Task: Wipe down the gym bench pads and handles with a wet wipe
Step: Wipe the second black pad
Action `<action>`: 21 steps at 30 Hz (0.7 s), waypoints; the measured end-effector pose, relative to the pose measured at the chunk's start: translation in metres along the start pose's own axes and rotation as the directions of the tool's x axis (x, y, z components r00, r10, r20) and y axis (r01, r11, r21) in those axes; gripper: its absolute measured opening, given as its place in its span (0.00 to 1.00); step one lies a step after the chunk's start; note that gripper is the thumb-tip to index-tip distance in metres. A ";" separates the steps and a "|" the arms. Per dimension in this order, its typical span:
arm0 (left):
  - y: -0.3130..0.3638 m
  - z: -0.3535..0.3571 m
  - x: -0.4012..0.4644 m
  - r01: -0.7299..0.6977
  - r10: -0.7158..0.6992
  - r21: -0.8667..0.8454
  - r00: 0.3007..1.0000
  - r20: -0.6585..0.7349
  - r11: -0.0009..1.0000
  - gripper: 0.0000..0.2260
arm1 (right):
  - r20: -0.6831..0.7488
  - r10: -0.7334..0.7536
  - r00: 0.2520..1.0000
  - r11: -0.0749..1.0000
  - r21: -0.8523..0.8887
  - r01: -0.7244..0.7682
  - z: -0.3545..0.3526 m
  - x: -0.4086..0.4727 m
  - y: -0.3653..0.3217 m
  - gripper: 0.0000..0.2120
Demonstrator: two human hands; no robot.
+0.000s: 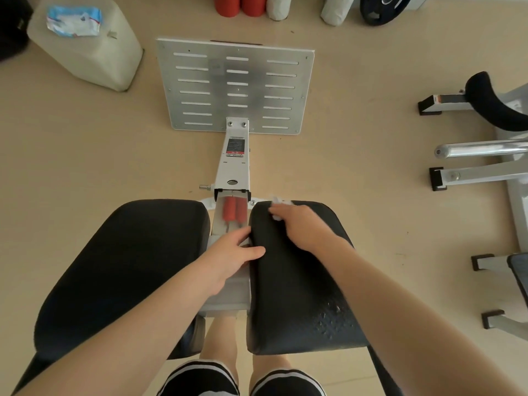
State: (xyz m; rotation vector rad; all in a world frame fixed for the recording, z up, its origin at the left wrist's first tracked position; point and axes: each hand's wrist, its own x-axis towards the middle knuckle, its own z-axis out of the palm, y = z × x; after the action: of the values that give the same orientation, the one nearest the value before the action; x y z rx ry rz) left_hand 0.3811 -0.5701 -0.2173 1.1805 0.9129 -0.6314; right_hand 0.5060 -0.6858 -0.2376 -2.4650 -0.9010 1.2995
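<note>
You are pressing a crumpled white wet wipe [276,208] under your right hand [307,227], its fingers curled over the wipe at the far end of the right pad [291,284]. Only small white tufts of the wipe are showing past your fingertips, and they look blurred. The right pad is black and rounded, and its near part is glistening with small wet spots. Your left hand [234,254] is gripping the inner edge of that pad, thumb lying on top and fingers reaching into the gap beside the white frame [233,167]. The left pad [128,264] is lying matte and dark alongside. A pack of wipes [73,20] is sitting on a pale container [94,58] on the floor.
</note>
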 end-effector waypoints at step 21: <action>0.000 0.003 -0.004 -0.014 0.015 0.076 1.000 -0.016 0.997 0.26 | 0.171 -0.096 0.981 0.969 -0.209 0.131 -0.007 -0.025 -0.007 0.23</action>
State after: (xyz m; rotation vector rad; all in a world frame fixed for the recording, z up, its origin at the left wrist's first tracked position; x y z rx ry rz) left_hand 0.3798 -0.5727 -0.2134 1.2606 0.9007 -0.6501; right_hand 0.4980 -0.6945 -0.2140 -2.4500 -1.2702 1.4433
